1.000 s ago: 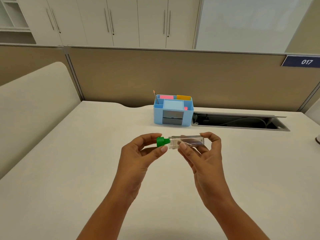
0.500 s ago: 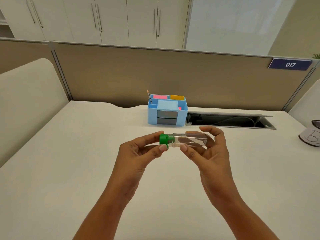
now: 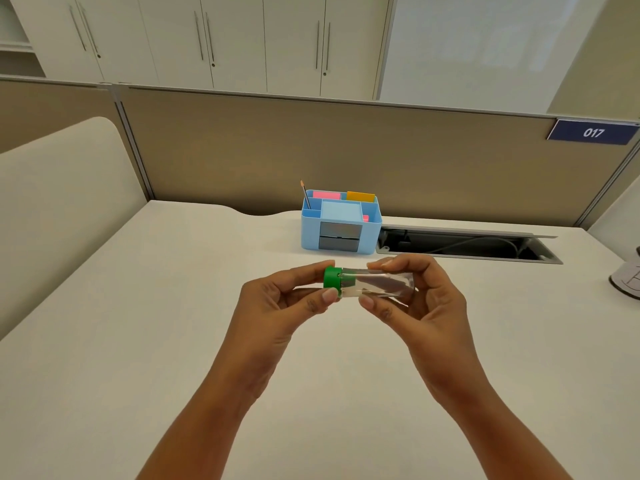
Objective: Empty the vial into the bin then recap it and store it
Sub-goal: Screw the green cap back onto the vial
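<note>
I hold the clear vial [image 3: 379, 285] horizontal above the desk [image 3: 138, 341]: right hand [image 3: 420, 306] grips its body, left hand [image 3: 277, 306] pinches the green cap [image 3: 332, 282].

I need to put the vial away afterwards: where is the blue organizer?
In the head view, the blue organizer stands at the desk's far edge, just left of the cable tray.

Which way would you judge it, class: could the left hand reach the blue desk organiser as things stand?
Probably not freely: the left hand pinches the green cap of the vial. The bare table up to the blue desk organiser looks clear.
</note>
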The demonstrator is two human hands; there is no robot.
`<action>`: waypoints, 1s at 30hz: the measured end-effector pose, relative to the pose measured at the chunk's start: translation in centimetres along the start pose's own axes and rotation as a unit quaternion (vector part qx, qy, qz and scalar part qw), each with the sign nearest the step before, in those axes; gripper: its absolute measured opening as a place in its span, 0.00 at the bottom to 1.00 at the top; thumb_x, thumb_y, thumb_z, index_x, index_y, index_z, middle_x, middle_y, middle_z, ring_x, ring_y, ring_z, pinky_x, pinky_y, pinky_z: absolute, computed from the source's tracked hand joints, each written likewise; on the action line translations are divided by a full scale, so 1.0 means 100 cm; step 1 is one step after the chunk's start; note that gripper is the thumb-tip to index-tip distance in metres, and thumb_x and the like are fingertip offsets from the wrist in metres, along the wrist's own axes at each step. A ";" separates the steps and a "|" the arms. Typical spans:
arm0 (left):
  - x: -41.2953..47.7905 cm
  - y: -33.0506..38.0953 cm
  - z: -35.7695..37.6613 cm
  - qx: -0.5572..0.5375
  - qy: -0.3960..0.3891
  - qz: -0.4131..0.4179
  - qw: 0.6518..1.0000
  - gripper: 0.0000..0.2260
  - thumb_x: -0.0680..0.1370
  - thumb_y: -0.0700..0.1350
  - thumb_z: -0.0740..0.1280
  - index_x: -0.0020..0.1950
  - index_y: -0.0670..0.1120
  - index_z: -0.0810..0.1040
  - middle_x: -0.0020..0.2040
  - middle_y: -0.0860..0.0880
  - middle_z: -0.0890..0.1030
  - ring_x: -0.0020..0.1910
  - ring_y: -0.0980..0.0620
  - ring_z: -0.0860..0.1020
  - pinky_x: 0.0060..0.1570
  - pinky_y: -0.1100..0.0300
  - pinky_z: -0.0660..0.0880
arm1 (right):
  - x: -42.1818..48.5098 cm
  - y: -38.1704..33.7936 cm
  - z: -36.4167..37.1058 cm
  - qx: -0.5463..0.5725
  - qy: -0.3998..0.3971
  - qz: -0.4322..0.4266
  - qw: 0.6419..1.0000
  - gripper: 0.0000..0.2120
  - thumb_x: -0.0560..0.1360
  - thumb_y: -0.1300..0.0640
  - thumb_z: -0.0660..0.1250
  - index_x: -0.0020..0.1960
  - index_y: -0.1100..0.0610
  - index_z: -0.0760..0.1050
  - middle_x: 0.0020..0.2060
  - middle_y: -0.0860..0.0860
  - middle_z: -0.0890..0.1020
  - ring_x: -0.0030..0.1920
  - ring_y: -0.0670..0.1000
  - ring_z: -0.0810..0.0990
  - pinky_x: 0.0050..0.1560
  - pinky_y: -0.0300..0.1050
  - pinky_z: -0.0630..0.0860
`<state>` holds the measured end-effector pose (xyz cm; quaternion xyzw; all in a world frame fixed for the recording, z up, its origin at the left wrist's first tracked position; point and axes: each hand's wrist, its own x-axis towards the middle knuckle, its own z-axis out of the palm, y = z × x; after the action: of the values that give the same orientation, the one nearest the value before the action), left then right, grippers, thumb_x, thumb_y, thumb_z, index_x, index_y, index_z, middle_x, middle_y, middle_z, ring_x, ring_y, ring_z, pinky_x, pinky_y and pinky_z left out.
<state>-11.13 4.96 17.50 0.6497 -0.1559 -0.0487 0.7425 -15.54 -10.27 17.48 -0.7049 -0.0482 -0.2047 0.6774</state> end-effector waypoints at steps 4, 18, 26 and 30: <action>-0.002 0.004 0.000 -0.006 -0.003 0.013 1.000 0.15 0.58 0.44 0.70 0.43 0.54 0.81 0.34 0.60 0.85 0.38 0.60 0.84 0.40 0.72 0.78 | -0.001 -0.004 -0.001 0.001 -0.009 -0.020 1.000 0.15 0.58 0.59 0.71 0.43 0.50 0.73 0.40 0.37 0.84 0.45 0.42 0.83 0.40 0.31 0.78; 0.000 0.011 -0.006 0.009 -0.017 0.042 0.999 0.13 0.57 0.43 0.70 0.40 0.53 0.81 0.32 0.60 0.85 0.37 0.60 0.84 0.36 0.73 0.77 | 0.001 -0.008 -0.004 -0.037 -0.011 -0.069 0.997 0.16 0.56 0.60 0.73 0.43 0.52 0.78 0.37 0.35 0.84 0.43 0.42 0.84 0.41 0.31 0.78; 0.002 0.011 -0.008 0.009 -0.013 0.050 0.999 0.13 0.56 0.44 0.71 0.39 0.53 0.81 0.32 0.60 0.85 0.37 0.60 0.84 0.36 0.72 0.77 | 0.001 -0.006 -0.001 -0.033 -0.002 -0.062 0.998 0.16 0.56 0.60 0.74 0.43 0.53 0.78 0.36 0.35 0.84 0.42 0.42 0.84 0.40 0.30 0.78; 0.003 0.008 -0.009 0.014 -0.012 0.051 0.999 0.13 0.57 0.44 0.70 0.40 0.54 0.81 0.33 0.60 0.85 0.38 0.60 0.84 0.37 0.72 0.77 | -0.002 -0.001 0.002 -0.034 0.017 -0.055 0.998 0.15 0.55 0.58 0.74 0.40 0.51 0.77 0.34 0.34 0.84 0.41 0.40 0.84 0.39 0.28 0.77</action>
<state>-10.69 5.82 18.22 0.6503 -0.1985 -0.0162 0.7332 -15.72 -9.99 17.45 -0.7200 -0.0686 -0.2551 0.6417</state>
